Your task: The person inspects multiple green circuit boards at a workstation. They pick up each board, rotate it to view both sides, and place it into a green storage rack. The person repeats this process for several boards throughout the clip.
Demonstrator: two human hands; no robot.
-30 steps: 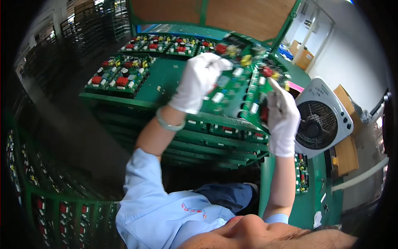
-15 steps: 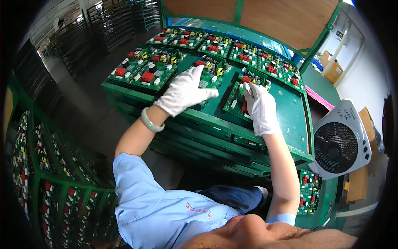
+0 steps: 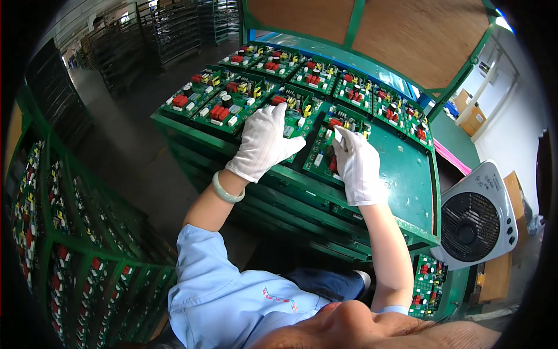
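1. The left hand (image 3: 261,142), in a white glove, lies over the left front part of a green circuit board (image 3: 302,119); its thumb is spread away from the fingers, so the hand is open.
2. The right hand (image 3: 360,168), also gloved in white, is over the right side of a second board (image 3: 318,156), thumb and forefinger near a red component (image 3: 335,123); whether they pinch anything, I cannot tell.
3. Both boards sit side by side near the front edge of the green tabletop (image 3: 410,174), with a narrow gap between them.
4. To their left lies a pair of similar boards (image 3: 224,110), and a row of boards (image 3: 314,77) runs along the back.
5. A pale bracelet (image 3: 224,191) circles the left wrist.
6. Right of the tabletop stands a grey box fan (image 3: 469,224); below it are more boards (image 3: 427,285).
7. At the lower left, a green rack (image 3: 110,249) carries many boards.
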